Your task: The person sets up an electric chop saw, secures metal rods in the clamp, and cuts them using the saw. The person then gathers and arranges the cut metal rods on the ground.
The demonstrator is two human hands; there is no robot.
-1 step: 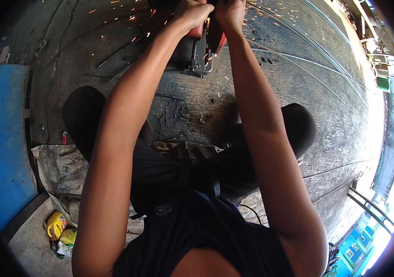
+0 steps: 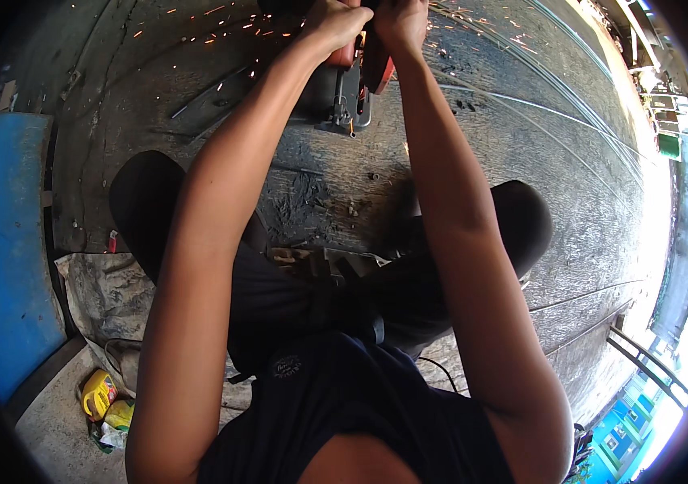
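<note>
At the top edge, a red and dark cut-off saw stands on the ground, throwing orange sparks to both sides. My left hand is closed on the saw's red upper part, its fingertips partly out of sight. Beside it, my right hand grips the saw to the right of the blade guard, its fingers cut off by the frame. Below the hands is the saw's metal base with a clamp. What the blade touches is hidden by my hands and the guard.
Long metal rods lie to the right, and a dark rod to the left. A blue panel stands at far left. A yellow container sits low left, and a small red lighter-like object lies near my left knee.
The spark pattern has shifted, with fewer sparks around the clamp now. My hands and the saw look to be in the same place.
</note>
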